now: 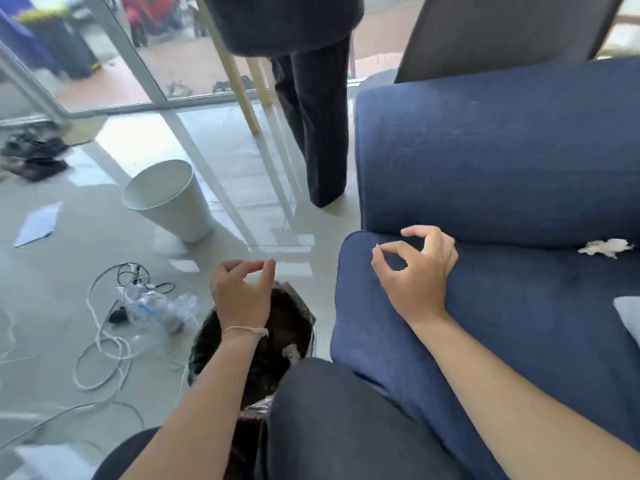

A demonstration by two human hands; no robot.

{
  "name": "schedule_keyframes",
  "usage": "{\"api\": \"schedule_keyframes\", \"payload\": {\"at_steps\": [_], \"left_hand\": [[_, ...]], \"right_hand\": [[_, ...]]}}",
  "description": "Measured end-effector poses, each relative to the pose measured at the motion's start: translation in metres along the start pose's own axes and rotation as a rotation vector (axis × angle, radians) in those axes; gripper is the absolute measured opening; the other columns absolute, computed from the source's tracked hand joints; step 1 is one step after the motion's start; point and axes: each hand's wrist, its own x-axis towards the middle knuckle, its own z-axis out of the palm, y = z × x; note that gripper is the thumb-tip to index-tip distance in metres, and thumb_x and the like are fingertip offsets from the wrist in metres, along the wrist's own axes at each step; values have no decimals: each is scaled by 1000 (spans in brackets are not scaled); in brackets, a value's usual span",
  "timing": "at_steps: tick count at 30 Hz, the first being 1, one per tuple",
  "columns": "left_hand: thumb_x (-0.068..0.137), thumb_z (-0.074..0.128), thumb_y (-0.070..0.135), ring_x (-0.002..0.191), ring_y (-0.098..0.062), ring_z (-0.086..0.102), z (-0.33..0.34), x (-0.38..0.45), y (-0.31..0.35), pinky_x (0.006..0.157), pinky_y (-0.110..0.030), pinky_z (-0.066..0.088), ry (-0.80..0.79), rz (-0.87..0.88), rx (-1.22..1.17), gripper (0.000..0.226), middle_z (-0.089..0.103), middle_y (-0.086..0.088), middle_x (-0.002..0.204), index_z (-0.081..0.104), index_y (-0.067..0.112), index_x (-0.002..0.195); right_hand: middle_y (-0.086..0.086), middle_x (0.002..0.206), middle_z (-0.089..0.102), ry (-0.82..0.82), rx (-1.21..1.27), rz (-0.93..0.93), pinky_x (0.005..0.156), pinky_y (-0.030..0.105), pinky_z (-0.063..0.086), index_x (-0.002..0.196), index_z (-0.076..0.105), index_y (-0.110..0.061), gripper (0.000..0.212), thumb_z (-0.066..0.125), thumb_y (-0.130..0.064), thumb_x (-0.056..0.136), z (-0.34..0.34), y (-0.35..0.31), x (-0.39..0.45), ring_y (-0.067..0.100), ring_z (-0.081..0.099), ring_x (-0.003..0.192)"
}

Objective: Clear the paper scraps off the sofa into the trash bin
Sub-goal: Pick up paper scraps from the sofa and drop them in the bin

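Observation:
The blue sofa fills the right side. A crumpled white paper scrap lies in the crease between seat and backrest at the far right. My right hand hovers over the seat's left end, thumb and forefinger pinched on a tiny white scrap. My left hand is held over the trash bin, a dark bin lined with a shiny black bag standing beside my knee; its fingers are curled with thumb and forefinger apart and nothing visible in them. A white bit lies inside the bin.
A white empty bin stands on the floor to the left. White cables and crumpled plastic lie near it, and a sheet of paper farther left. A person in dark trousers stands by the sofa's end. A pale cushion sits at the right edge.

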Motion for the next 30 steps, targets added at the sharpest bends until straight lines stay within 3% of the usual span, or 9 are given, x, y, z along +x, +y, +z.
{"api": "schedule_keyframes", "payload": {"at_steps": [6,9,11,15,20,25,28,30], "left_hand": [[77,80,37,101,-16,58,-74,30,-41,93,-30,46,37,-13,-15,15,63,-4,103,79,23,83],[76,83,34,105,-14,56,-100,44,-52,94,-28,45,-8,160,65,12,59,-3,108,79,25,81],[74,84,34,107,-13,56,-118,53,-69,94,-23,41,-48,172,115,11,58,-4,111,79,27,81],[74,83,36,104,-10,57,-140,58,-99,89,-11,34,-98,64,124,11,60,-2,110,79,28,80],[75,81,38,101,-7,52,-142,56,-113,92,-20,36,-301,96,227,7,58,5,106,77,34,78],[76,79,41,100,-5,52,-138,55,-117,90,-19,35,-394,131,264,7,57,8,103,79,35,80],[78,78,39,94,-1,47,-135,56,-112,80,-8,28,-405,138,263,10,55,11,100,80,32,84],[79,76,39,91,-1,44,-132,56,-108,80,-12,27,-437,155,292,12,55,12,101,79,31,87]], "right_hand": [[-6,129,59,-294,170,4,103,30,23,80,80,-28,14,73,-39,85,73,-112,-29,18,41,124],[-8,136,56,-345,208,20,109,38,26,82,80,-28,14,72,-39,86,102,-151,-47,20,44,126],[-7,135,56,-346,213,78,110,41,26,82,79,-31,12,72,-39,86,116,-167,-58,21,46,127],[-9,126,56,-451,77,15,109,42,29,75,76,-36,13,70,-43,85,140,-167,-85,23,45,124],[-5,120,62,-746,53,40,94,32,28,82,78,-32,17,69,-45,88,160,-153,-75,23,43,122],[-12,95,68,-942,70,204,109,47,40,79,80,-27,23,67,-43,89,166,-138,-75,31,49,123],[-11,102,72,-1045,18,219,111,51,40,69,77,-33,22,69,-44,86,169,-137,-77,30,51,124],[-8,107,73,-1120,-45,209,112,50,38,70,77,-33,19,70,-41,86,168,-137,-78,27,54,123]]}}
